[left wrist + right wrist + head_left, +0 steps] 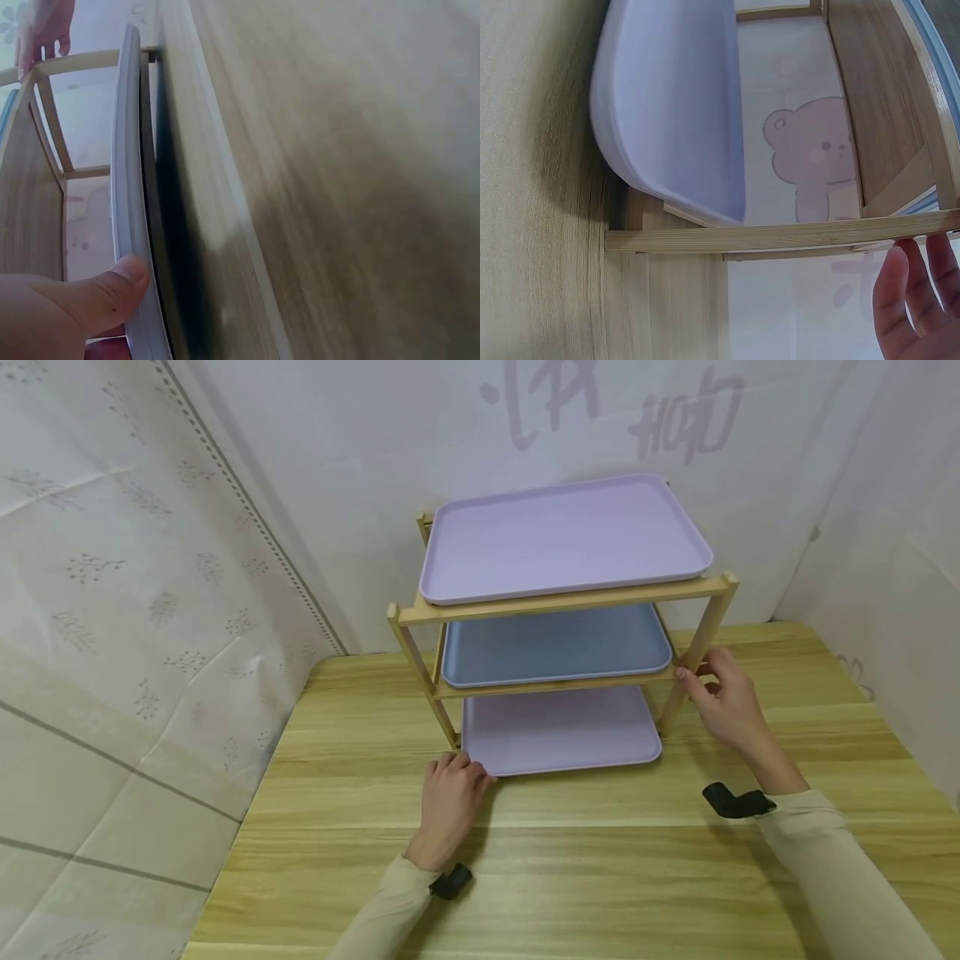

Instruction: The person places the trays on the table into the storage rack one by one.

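A three-tier wooden rack (566,599) stands on the table, with a tray on every level. The upper tray (562,539) is lavender, the middle tray (558,647) blue, and the lower tray (558,731) lavender, its front rim jutting past the rack's front legs. My left hand (450,793) grips the lower tray's front left corner; in the left wrist view its thumb (124,281) presses on the tray's rim. My right hand (727,702) holds the rack's right front leg at middle-tier height, where the right wrist view has the fingertips (907,251) against the wood.
The rack stands on a wood-grain table (570,868). A pale patterned cloth (172,577) hangs at the left, and a white sheet (360,468) with pinkish lettering hangs behind the rack. Another pale sheet (892,552) borders the table on the right.
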Motion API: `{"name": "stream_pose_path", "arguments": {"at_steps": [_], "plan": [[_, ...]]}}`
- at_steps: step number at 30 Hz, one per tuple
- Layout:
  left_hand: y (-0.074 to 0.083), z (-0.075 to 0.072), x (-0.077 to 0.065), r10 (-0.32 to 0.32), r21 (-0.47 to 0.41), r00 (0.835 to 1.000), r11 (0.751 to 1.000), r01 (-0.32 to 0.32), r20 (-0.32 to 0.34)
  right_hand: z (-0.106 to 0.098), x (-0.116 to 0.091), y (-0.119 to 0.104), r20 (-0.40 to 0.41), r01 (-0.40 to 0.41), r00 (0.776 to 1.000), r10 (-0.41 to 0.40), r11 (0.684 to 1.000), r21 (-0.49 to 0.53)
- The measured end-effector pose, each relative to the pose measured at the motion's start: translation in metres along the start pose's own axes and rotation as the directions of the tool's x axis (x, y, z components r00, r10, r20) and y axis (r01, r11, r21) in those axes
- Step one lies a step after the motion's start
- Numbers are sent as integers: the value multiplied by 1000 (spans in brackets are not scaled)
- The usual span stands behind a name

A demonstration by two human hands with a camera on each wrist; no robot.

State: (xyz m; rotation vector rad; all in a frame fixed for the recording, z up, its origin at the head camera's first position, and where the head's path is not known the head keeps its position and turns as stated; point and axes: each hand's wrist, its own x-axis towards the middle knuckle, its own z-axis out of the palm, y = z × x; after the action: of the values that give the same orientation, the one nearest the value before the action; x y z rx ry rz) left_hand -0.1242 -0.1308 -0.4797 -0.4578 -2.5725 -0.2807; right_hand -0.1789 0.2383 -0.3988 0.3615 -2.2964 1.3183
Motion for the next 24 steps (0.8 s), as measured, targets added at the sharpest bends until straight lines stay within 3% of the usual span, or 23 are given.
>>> {"name": "stream_pose_path", "arguments": {"at_steps": [4, 15, 24], "plan": [[0, 5, 6, -22, 28, 1000, 999, 22, -1, 0, 1, -3, -2, -3, 1000, 3, 1000, -2], [1, 14, 23, -90, 0, 992, 996, 90, 85, 1, 1, -4, -4, 9, 1000, -9, 1000, -3], [-2, 21, 33, -105, 31, 993, 994, 103, 60, 0, 1, -3, -12, 13, 1000, -13, 1000, 19]]}}
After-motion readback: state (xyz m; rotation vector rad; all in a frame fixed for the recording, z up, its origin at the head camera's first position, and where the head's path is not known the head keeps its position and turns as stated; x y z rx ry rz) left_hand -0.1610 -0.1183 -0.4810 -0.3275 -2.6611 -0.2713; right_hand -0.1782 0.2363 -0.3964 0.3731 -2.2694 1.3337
